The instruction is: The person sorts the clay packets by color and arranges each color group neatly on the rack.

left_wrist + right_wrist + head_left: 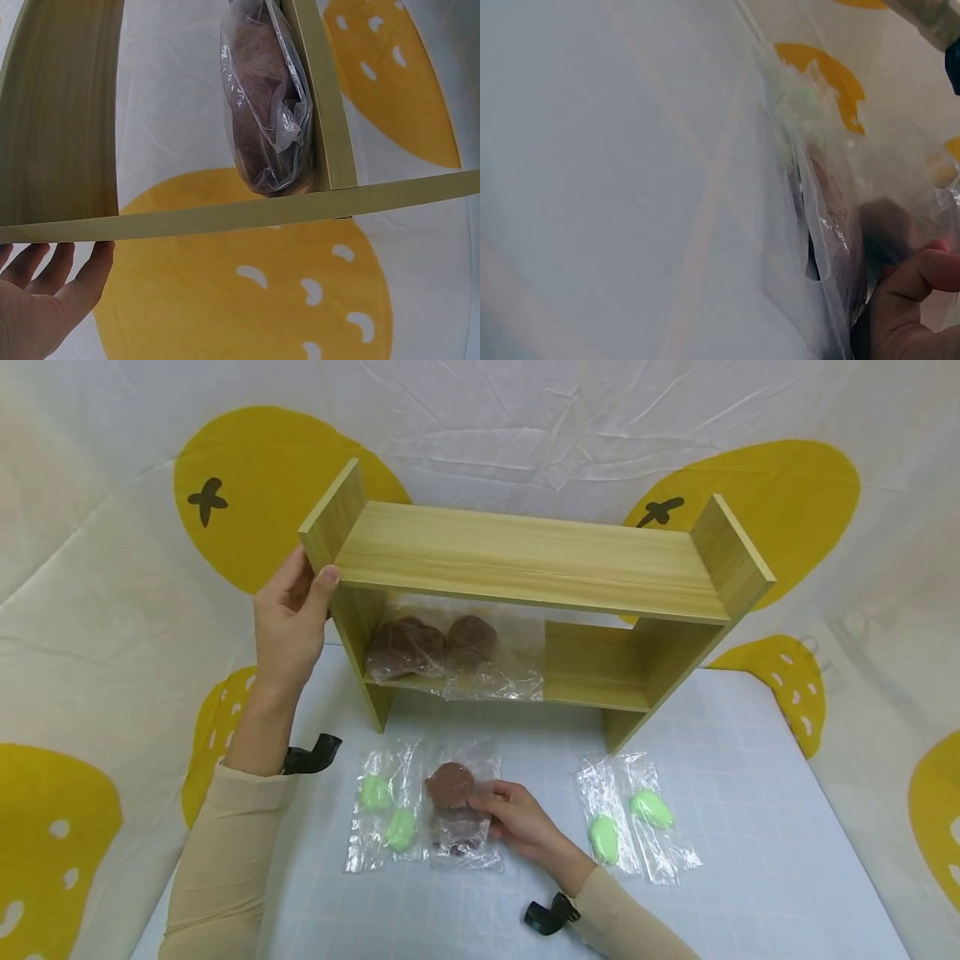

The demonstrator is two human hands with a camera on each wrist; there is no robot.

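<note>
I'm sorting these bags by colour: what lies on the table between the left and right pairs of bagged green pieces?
In the head view, left to right: bagged brown discs, the right hand holding them, then bare tabletop.

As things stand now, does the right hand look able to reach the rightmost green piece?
Probably yes: the rightmost green piece lies in its clear bag with nothing on top. But the right hand grips a bag of brown pieces, which it would likely release first.

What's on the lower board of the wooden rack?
Clear plastic bags with rounded brown pieces inside, over the left and middle of the lower board. The board under the pieces and their undersides are covered.
</note>
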